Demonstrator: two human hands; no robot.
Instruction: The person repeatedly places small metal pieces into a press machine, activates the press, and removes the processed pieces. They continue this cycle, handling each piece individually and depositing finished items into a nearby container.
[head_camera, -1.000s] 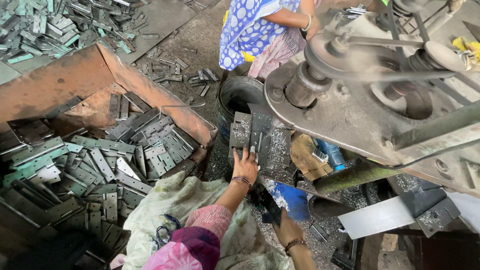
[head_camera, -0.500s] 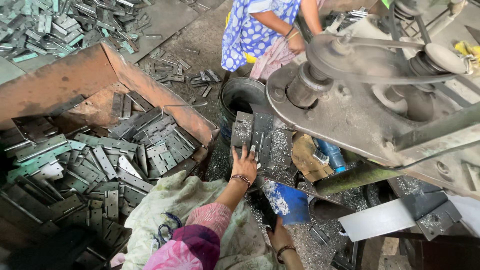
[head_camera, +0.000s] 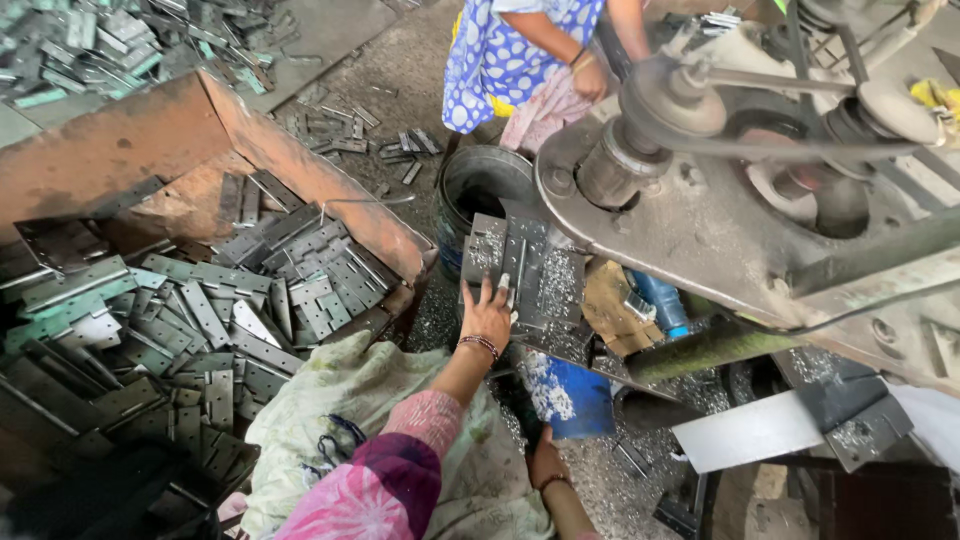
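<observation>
Left hand (head_camera: 487, 315) open, fingers spread on stacked metal plates (head_camera: 520, 270); right hand (head_camera: 545, 462) low, grip unclear (bin (head_camera: 130, 150) beside left hand holds many plates).

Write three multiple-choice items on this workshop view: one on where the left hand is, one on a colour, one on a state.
1. Where is the left hand?
A. On the metal plates stacked below the machine
B. Inside the rusty bin
C. On the belt wheel

2. What colour is the container beside the right hand?
A. Red
B. Blue
C. Yellow

3. How are the left hand's fingers?
A. Curled in a fist
B. Pinching a cord
C. Spread flat on the plates

Answers: 1 A, the palm lies on the plate stack next to the metal bucket. 2 B, its wall is plainly blue. 3 C, the fingers fan out over the plate surface.
</observation>
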